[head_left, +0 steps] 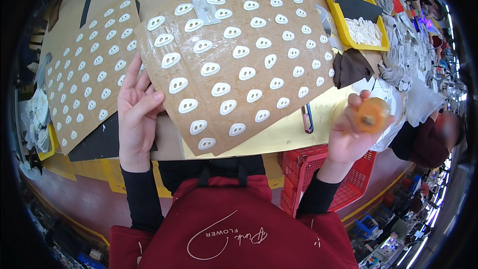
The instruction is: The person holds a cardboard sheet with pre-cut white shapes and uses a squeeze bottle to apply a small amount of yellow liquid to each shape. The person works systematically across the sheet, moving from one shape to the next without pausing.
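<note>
My left hand (137, 112) lies flat with fingers apart on the left edge of a brown board (234, 35) covered with several white oval pieces, each with two holes. My right hand (351, 134) is raised off the table at the right and grips a small round orange object (372, 114). A second brown board (94, 65) with smaller white pieces lies to the left, partly under the first.
A yellow tray (343, 20) holding white pieces and a black sheet sits at the back right. A red-handled tool (307, 118) lies by the board's lower right. A red plastic basket (298, 162) stands under the table. Another person (428, 137) sits at the right.
</note>
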Available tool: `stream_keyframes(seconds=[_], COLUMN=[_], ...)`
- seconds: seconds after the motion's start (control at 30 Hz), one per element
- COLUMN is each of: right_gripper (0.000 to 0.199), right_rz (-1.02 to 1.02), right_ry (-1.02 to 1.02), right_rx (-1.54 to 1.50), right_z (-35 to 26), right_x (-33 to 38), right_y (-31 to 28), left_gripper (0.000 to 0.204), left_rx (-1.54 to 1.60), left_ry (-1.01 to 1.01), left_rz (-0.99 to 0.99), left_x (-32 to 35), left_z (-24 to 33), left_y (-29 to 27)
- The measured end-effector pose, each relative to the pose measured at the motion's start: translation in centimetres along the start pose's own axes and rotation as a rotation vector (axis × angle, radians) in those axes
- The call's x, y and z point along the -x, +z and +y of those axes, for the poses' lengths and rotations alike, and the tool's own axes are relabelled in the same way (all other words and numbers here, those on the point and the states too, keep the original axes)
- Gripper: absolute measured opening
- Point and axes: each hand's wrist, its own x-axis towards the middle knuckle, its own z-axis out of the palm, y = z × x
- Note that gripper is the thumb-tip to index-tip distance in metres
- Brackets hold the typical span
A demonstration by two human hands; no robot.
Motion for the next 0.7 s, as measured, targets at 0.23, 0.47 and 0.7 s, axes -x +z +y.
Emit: stream_keyframes(seconds=[0.23, 0.47, 0.7], right_gripper=[0.063, 0.061, 0.057], right_rz=[0.104, 0.082, 0.11], right_ry=[-0.193, -0.309, -0.3], right_rx=[0.873, 1.019, 1.008], right_z=[4.4, 5.9, 6.2], right_x=[2.2, 2.4, 2.4], right_y=[-0.9, -1.9, -2.0], left_gripper=[0.075, 0.074, 0.075], left_rx=[0.003, 0.005, 0.011], left_ry=[0.015, 0.016, 0.024], left_rz=[0.003, 0.004, 0.008], left_x=[0.0, 0.0, 0.1], left_z=[-0.2, -0.3, -0.4], left_y=[0.1, -0.3, -0.4])
